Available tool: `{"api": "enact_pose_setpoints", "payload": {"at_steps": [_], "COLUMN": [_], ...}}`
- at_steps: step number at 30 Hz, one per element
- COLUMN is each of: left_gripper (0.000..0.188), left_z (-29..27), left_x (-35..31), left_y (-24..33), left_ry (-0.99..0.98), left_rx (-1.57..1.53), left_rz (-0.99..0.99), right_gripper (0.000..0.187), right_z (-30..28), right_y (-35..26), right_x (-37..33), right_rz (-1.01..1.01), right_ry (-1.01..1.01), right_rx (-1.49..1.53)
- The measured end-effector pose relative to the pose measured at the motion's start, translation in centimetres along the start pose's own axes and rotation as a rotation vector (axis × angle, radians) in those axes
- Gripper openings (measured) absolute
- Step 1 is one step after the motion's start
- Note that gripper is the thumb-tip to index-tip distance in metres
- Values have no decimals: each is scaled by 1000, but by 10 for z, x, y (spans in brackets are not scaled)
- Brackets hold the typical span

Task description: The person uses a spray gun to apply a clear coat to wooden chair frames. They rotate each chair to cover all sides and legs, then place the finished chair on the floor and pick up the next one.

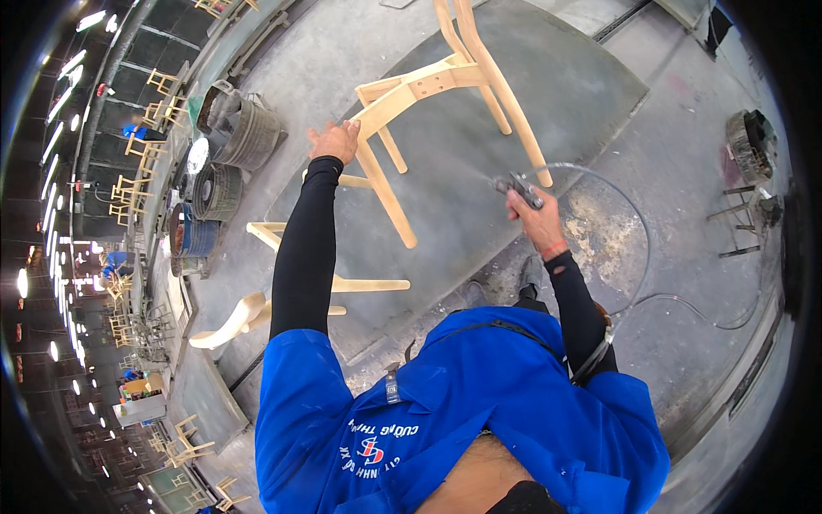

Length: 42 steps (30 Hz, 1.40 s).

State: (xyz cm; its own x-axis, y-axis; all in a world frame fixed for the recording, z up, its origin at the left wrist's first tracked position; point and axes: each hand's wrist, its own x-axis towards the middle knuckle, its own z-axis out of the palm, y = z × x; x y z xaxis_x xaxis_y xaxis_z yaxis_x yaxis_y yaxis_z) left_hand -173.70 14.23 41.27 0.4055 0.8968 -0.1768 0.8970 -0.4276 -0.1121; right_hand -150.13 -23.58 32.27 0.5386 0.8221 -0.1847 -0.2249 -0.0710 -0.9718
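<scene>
A bare pale-wood chair frame (pixel 445 81) is held tilted above a grey board. My left hand (pixel 334 142) grips the left corner of its seat rail, with the fingertips partly hidden at the wood. In my right hand (pixel 539 224) is a dark spray gun (pixel 519 188), its nozzle pointing left toward the chair's legs. A faint mist hangs just off the nozzle. From the gun a thin grey hose (pixel 644 231) loops right and back past my right forearm. Below my left hand, partly behind my sleeve, lies a second pale-wood chair frame (pixel 368 284).
The grey board (pixel 591 103) lies on a dusty, stained floor. Several grimy drums (pixel 248 133) line the left, with rows of wooden chairs (pixel 128 197) and people in blue beyond. At the right are a dark bucket (pixel 751 146) and a metal stand (pixel 738 218).
</scene>
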Motion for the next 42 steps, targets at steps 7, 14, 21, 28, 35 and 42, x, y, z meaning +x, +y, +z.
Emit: {"api": "enact_pose_setpoints", "payload": {"at_steps": [7, 14, 21, 28, 35, 42], "left_gripper": [63, 67, 68, 69, 68, 61], "left_z": [2, 8, 5, 3, 4, 0], "left_x": [2, -2, -2, 0, 0, 0], "left_y": [0, -5, -7, -4, -4, 2], "left_ry": [-26, 64, 28, 24, 43, -26], "left_rx": [21, 57, -33, -46, -63, -79], "left_rz": [-14, 59, 76, 84, 76, 33], "right_gripper": [25, 24, 38, 47, 44, 50], "right_z": [44, 49, 58, 95, 75, 28], "right_y": [-3, 51, 37, 23, 56, -1], "right_x": [39, 44, 27, 20, 6, -21], "right_rz": [3, 88, -141, -349, -263, -642], "right_ry": [5, 3, -3, 9, -54, 137], "right_rx": [120, 8, -168, -180, -495, -770]}}
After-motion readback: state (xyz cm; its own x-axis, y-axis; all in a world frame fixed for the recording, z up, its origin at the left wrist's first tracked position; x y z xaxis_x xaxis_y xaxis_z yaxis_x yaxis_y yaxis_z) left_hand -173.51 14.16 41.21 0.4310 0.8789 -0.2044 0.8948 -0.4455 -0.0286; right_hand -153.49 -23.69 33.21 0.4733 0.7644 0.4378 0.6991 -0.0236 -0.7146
